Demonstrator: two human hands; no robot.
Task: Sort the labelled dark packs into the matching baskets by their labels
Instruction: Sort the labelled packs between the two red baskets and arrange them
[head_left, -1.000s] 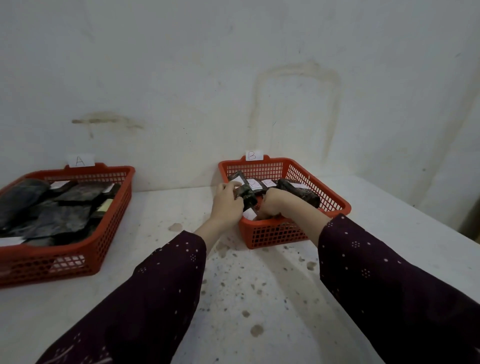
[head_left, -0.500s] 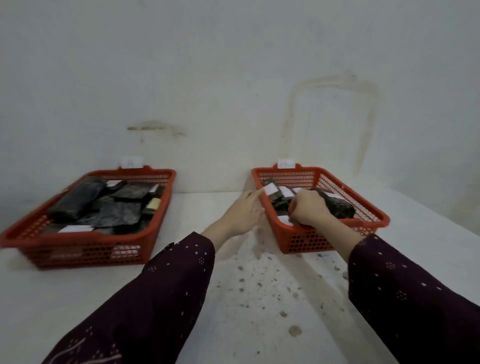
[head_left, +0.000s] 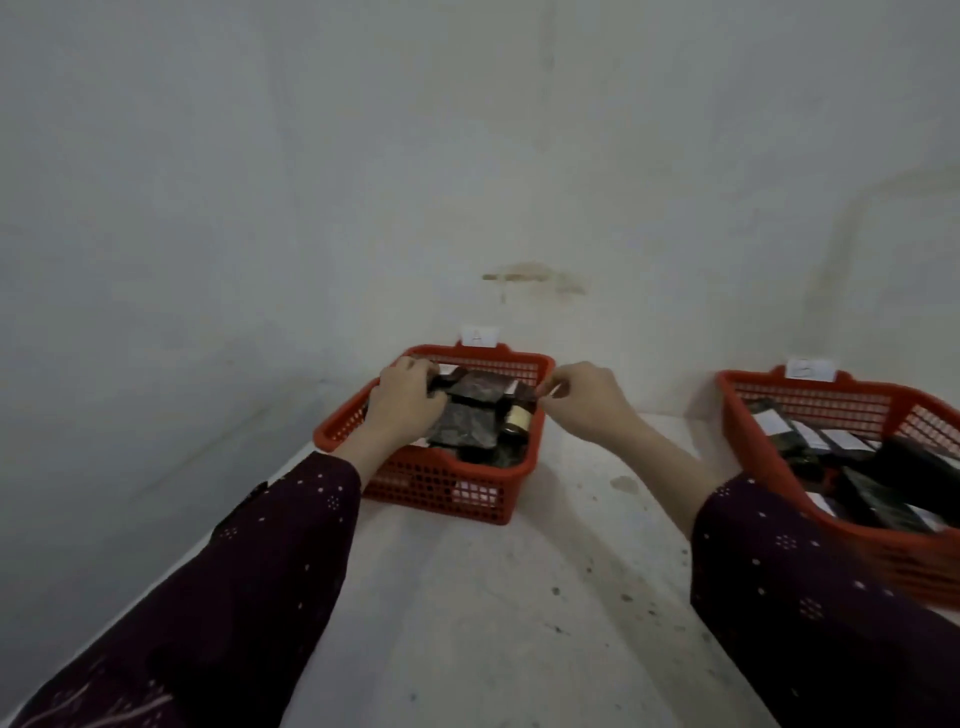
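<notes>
A white table top (head_left: 483, 623) fills the lower middle of the view, its surface speckled with small dark spots and a few larger brownish blotches, one of them (head_left: 623, 484) near the far edge. Behind it rises a pale, greyish-white wall (head_left: 363, 156). A short brownish streak (head_left: 524, 278) marks the wall low down, near the middle. On the right, a faint curved stain (head_left: 852, 218) arcs down the plaster. The wall meets the table along its far edge.

Long dark maroon sleeves (head_left: 249, 597) with small pale dotted motifs, bare hands
</notes>
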